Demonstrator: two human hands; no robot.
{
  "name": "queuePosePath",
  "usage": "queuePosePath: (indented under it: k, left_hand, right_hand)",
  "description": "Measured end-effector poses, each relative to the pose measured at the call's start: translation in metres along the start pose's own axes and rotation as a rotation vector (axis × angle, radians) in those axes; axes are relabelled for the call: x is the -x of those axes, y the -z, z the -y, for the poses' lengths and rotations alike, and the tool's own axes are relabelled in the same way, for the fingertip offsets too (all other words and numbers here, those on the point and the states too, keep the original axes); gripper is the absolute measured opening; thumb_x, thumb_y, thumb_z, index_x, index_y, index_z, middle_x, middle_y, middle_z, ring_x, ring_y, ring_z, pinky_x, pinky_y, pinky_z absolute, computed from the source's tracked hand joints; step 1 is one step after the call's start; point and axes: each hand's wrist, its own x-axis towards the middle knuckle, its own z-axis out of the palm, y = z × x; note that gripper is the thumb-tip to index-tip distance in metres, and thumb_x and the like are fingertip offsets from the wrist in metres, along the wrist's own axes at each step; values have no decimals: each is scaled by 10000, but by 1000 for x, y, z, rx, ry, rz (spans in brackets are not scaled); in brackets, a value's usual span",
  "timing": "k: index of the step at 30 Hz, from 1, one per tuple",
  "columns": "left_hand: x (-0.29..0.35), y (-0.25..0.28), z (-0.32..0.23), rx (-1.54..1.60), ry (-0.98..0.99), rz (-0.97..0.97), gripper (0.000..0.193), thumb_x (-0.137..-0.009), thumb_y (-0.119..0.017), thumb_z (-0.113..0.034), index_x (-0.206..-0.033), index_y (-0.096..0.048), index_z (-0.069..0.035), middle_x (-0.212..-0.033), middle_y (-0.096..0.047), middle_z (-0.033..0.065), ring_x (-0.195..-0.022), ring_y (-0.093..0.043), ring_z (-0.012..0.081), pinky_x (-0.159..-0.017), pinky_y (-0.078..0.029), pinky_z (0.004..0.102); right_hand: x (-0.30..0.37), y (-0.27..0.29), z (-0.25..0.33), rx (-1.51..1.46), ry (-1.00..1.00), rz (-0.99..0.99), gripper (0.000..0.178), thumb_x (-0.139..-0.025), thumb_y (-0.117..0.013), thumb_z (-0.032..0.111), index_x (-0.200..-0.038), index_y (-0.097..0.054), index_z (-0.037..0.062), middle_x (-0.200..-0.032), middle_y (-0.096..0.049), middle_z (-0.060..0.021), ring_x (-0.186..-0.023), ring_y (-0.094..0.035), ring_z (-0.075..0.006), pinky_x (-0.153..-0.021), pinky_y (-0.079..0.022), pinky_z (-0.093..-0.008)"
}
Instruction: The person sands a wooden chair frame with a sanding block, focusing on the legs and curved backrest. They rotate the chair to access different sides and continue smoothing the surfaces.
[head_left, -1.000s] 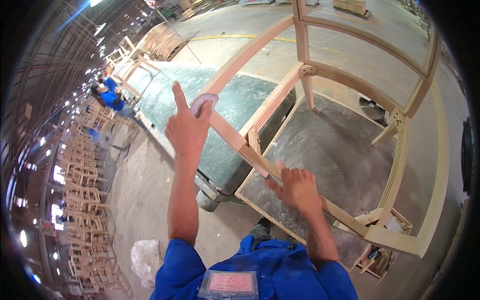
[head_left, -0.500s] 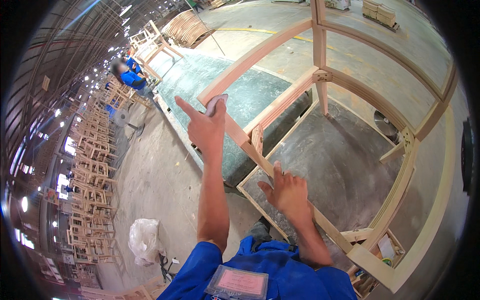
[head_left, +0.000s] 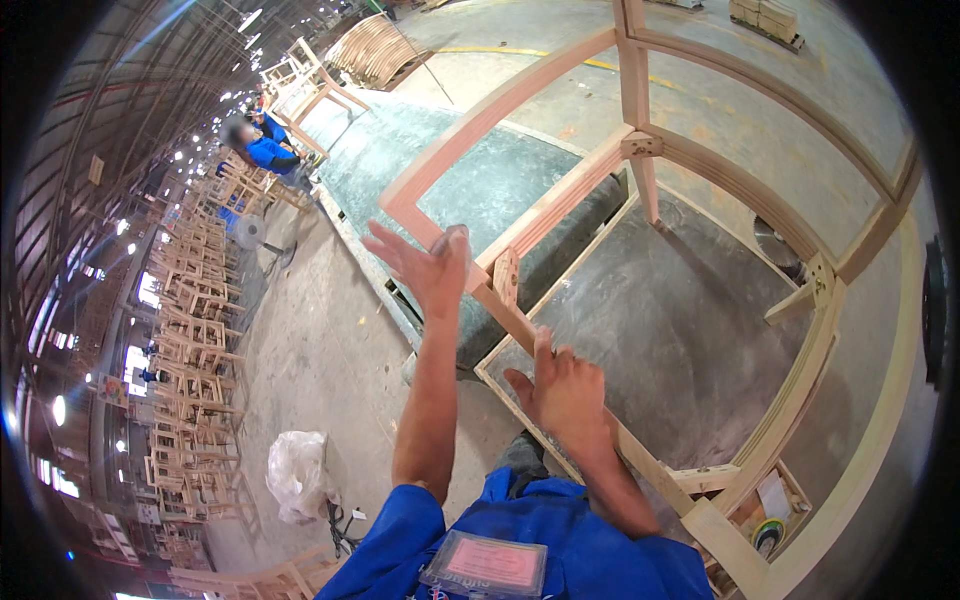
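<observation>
A bare wooden chair frame (head_left: 565,215) lies tipped on its side before me, with curved rails and corner blocks. My left hand (head_left: 432,280) is at its near left rail, just below the bent corner. Thumb and palm pinch a small grey pad (head_left: 456,242), which looks like folded sandpaper, against the wood; the other fingers spread out to the left. Farther down the same rail, my right hand (head_left: 572,395) grips the wood, index finger stretched along it and thumb off to the side. The undersides of its fingers are hidden.
The chair rests over a dark-topped table (head_left: 660,300); a greenish table (head_left: 400,150) adjoins it. A round toothed disc (head_left: 775,245) and a wooden box of supplies (head_left: 785,510) are at the right. A plastic bag (head_left: 300,475), fan (head_left: 250,232), stacked chairs and a person (head_left: 268,153) are at the left.
My left hand has slid the pad from the bent corner down the rail toward me. The right hand still grips the rail, having shifted slightly.
</observation>
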Motion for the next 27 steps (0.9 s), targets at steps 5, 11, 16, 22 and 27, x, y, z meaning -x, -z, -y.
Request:
queuePosePath:
  k: [5, 11, 16, 22, 27]
  left_hand:
    - [-39, 11, -22, 98, -145, -149, 1125, -799, -699, -234, -1560, 90, 19, -1581, 139, 375, -1508, 77, 479, -1191, -61, 610]
    - [-26, 6, -5, 106, -147, -100, 1104, -801, -679, -198, -1568, 91, -4, -1588, 161, 358, -1519, 87, 441, -1201, -51, 590]
    - [-24, 1, -1, 136, -135, -66, 1080, -818, -662, -144, -1565, 104, 2, -1596, 150, 348, -1518, 88, 443, -1211, -50, 549]
    - [-45, 12, -18, 225, -195, -60, 1096, -828, -686, -176, -1544, 111, 55, -1596, 155, 345, -1517, 102, 439, -1222, -64, 504]
    - [3, -13, 26, 143, -71, 50, 1069, -845, -663, -190, -1546, 106, 56, -1603, 136, 336, -1525, 129, 383, -1235, -29, 460]
  right_hand:
    - [-3, 10, 6, -4, -30, 97, 688, -847, -706, 456, -1275, -552, -60, -785, -656, -179, -646, -675, -312, -555, -538, -422]
    - [1, 10, 6, -43, -26, 90, 646, -876, -682, 457, -1255, -568, -53, -719, -625, -166, -596, -659, -338, -518, -513, -442]
    - [-1, 9, 6, -14, -19, 76, 638, -881, -678, 456, -1257, -561, -46, -723, -626, -162, -587, -657, -331, -509, -513, -435]
    - [-2, 12, 3, -2, -15, 60, 619, -896, -667, 444, -1262, -545, -40, -721, -627, -163, -580, -654, -337, -507, -512, -441]
    - [-3, 16, 12, -12, -40, 143, 640, -871, -685, 457, -1260, -542, -31, -782, -655, -178, -629, -681, -328, -532, -535, -435]
